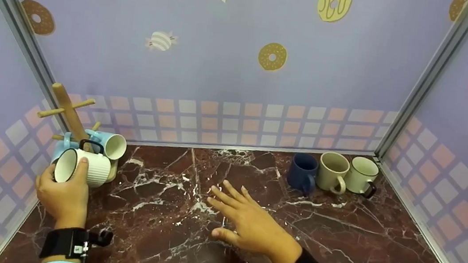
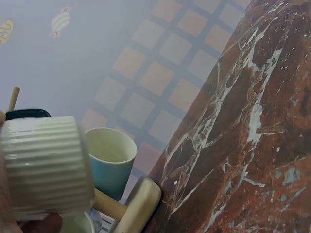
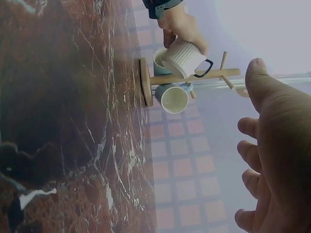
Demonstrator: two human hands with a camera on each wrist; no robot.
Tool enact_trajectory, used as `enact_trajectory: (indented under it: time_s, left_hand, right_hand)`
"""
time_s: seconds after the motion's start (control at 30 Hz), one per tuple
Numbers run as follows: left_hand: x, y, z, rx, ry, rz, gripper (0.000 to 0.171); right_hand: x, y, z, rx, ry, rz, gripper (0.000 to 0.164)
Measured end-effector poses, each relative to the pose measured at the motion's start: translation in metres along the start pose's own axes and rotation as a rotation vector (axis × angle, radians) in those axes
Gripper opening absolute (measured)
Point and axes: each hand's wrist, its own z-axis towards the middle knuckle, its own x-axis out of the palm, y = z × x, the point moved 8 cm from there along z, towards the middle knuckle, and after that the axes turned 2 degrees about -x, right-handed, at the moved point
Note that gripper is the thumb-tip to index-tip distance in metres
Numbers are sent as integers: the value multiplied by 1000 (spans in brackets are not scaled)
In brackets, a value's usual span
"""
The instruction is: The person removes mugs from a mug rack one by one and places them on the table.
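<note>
At the left, my left hand (image 1: 63, 195) grips a white ribbed mug (image 1: 97, 169) by its body, thumb along the side. The mug is tipped sideways, its dark-rimmed mouth toward me and its black handle on top. It overlaps the post of a wooden mug tree (image 1: 70, 113) in the head view. Light blue mugs hang low on the tree, one (image 1: 115, 146) right of the post and another (image 1: 61, 147) partly hidden behind the white mug. My right hand (image 1: 251, 225) hovers over the middle of the table, fingers spread and holding nothing.
At the back right, a navy mug (image 1: 302, 171), a beige mug (image 1: 333, 167) and a pale mug (image 1: 361, 176) with a black handle stand in a row. Patterned walls enclose the dark red marbled table (image 1: 149, 237) at the back and both sides.
</note>
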Motion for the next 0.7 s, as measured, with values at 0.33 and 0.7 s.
enact_trajectory:
  time_s: [0.33,0.7]
  left_hand:
    - [0,-30,-19,160,-67,-102,72]
    - [24,-96,-72,291,146,-184,73]
  right_hand:
    - [-7,-7,-2,49,-13,2,84]
    - [-17,-13,-3,58,-63,25,82]
